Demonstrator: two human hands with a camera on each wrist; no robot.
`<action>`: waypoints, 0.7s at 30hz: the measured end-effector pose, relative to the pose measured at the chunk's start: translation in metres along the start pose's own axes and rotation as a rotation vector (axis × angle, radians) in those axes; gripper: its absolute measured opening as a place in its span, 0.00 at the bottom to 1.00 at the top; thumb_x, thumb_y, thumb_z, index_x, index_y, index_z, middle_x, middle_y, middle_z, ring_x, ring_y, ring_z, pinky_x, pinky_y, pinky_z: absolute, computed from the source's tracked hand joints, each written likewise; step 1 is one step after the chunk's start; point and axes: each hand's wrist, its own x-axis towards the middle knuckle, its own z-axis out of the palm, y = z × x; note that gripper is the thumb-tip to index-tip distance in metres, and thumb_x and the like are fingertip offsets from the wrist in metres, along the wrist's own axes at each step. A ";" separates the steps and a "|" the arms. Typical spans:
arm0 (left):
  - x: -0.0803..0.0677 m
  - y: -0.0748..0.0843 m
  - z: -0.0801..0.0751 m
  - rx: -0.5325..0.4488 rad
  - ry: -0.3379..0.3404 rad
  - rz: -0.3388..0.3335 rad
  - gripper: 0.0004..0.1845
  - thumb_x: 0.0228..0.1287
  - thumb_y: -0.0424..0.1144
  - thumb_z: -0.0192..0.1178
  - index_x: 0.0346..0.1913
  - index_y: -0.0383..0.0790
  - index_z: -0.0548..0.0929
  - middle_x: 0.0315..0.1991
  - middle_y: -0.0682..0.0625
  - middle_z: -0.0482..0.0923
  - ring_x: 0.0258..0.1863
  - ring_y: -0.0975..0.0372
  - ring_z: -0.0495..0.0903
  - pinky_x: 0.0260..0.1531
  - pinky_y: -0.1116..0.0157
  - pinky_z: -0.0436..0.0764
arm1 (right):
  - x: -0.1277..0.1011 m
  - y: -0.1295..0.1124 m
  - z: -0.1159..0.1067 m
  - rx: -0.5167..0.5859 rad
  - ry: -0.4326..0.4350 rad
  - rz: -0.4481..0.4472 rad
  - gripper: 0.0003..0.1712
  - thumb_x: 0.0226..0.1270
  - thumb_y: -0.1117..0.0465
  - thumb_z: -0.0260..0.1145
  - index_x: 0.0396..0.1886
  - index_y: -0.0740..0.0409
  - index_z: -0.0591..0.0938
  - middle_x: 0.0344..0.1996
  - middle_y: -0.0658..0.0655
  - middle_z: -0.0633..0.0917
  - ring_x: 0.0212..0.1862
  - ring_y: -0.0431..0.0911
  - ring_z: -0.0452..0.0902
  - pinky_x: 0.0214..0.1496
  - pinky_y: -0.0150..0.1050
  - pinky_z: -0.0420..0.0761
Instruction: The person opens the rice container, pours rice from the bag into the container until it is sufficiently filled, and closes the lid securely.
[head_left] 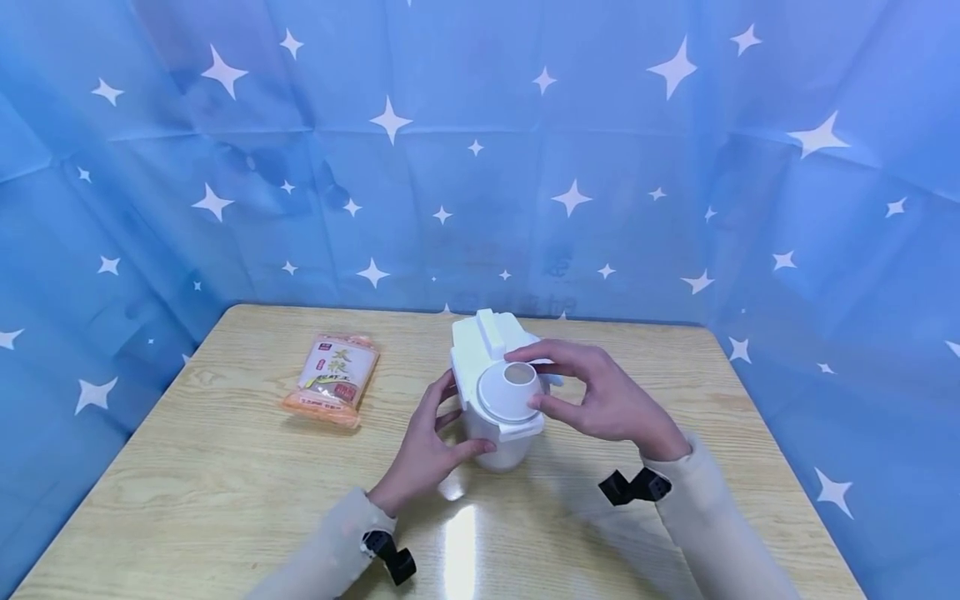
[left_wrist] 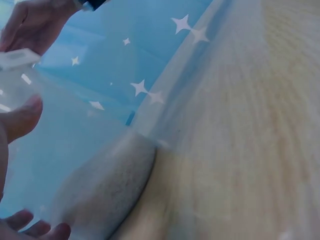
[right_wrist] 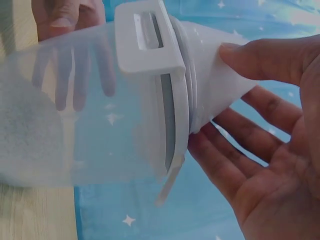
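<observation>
Jar (head_left: 495,400) stands at counter (head_left: 225,467) centre, translucent body, white lid with a round cap (head_left: 508,390) on top and a square flap behind it at 12 o'clock.

Left hand (head_left: 427,446) at the jar's 8 o'clock: thumb and fingers curled against the lower wall, clamped on the body. Likely there to steady the jar while the other hand works the top. Right wrist view shows those fingers (right_wrist: 75,75) through the clear wall, so the jar is hollow and see-through; a pale grainy mass seems to sit in the bottom, cannot tell what.

Right hand (head_left: 600,400) comes in from 3 o'clock, thumb and forefinger pinching the cap rim on both sides, other fingers loose beneath. Grip suits a twist or lift of the cap.

Around: packet (head_left: 333,379), orange-edged, flat on the counter at the jar's 9 o'clock, well apart. Blue star cloth (head_left: 675,167) walls in three sides. Nothing lies between the hands and the jar; the raised flap stands just behind the cap.
</observation>
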 end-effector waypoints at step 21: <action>0.047 -0.010 -0.044 -0.176 -0.423 -0.032 0.55 0.50 0.32 0.80 0.78 0.62 0.61 0.77 0.54 0.63 0.77 0.52 0.64 0.73 0.48 0.72 | -0.004 -0.023 0.039 -0.240 0.251 0.014 0.29 0.64 0.60 0.76 0.64 0.46 0.81 0.55 0.46 0.85 0.54 0.41 0.83 0.54 0.37 0.88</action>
